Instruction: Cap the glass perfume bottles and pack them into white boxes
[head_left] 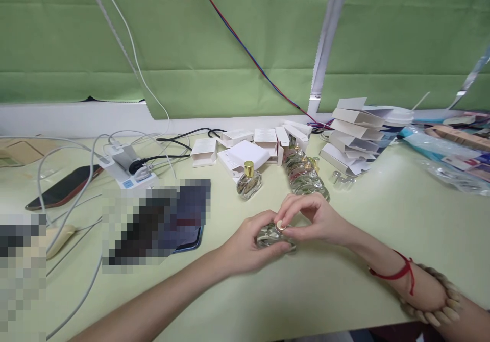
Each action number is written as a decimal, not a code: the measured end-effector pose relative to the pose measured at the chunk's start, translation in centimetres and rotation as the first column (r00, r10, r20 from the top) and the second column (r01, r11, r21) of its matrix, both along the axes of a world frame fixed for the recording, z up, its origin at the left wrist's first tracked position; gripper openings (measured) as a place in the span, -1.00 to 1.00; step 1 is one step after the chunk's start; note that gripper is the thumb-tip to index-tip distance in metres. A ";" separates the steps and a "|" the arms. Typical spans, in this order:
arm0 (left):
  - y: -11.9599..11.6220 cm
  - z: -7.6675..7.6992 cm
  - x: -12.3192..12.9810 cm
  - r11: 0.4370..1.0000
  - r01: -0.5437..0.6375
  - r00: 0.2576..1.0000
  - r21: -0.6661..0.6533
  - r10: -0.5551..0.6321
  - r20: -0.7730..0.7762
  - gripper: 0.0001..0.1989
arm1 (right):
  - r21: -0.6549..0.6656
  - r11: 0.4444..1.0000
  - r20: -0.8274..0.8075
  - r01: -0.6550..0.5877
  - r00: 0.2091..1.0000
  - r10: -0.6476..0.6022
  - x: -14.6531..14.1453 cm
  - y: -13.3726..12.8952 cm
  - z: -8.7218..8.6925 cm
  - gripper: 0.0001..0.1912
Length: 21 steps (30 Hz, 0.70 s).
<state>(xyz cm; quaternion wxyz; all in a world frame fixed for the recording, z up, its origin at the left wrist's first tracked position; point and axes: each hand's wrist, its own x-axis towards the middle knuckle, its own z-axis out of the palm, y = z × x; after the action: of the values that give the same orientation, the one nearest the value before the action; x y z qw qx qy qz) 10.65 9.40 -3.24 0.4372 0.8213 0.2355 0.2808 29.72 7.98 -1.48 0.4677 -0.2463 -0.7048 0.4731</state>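
My left hand [250, 242] is closed around the sides of a clear glass perfume bottle [267, 236] on the table. At the top of this bottle, the thumb and fingers of my right hand [312, 218] pinch a small round gold-rimmed cap [280, 226]. Whether the cap is seated on the neck cannot be made out. Just beyond my hands stands another perfume bottle [249, 185] with a gold cap. Behind my right hand runs a row of several similar glass bottles [306, 176], their tops without tall caps. Clear caps [342, 181] lie to the right of that row.
Small white boxes [245, 153] lie along the back, and a leaning stack of open cartons [354, 135] stands at the right. Plastic packaging [455, 153] covers the far right. At the left are a power strip [130, 171], loose cables, and a dark phone [63, 186].
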 end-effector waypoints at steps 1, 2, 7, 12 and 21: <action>0.0 0.0 0.0 1.000 -0.001 1.000 0.000 0.001 0.006 -0.72 | -0.003 1.000 -0.001 0.007 1.000 -0.007 0.0 0.0 0.0 -0.88; -0.1 0.0 0.1 1.000 -0.006 1.000 -0.002 0.006 0.010 -0.72 | -0.008 1.000 0.001 0.016 1.000 -0.016 0.0 0.0 -0.1 -0.89; -0.4 0.1 0.3 0.999 -0.041 0.999 -0.027 0.040 -0.026 -0.72 | -0.142 0.990 -0.087 0.009 0.996 -0.022 0.3 0.5 -0.7 -0.89; -0.2 -0.2 0.2 0.999 -0.040 0.998 -0.037 0.038 -0.051 -0.62 | -0.273 0.959 -0.132 0.078 0.984 -0.118 0.4 0.7 -0.9 -0.84; -0.1 0.0 0.1 0.994 -0.067 0.996 -0.084 0.062 -0.062 -0.59 | 0.027 0.937 -0.052 0.348 0.937 -0.347 1.3 0.5 1.1 -0.90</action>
<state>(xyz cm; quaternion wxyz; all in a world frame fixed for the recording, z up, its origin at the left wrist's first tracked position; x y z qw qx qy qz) 10.75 9.28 -3.28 0.4556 0.8016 0.2869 0.2598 31.02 8.47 -0.39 0.5644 -0.3475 -0.6476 0.3760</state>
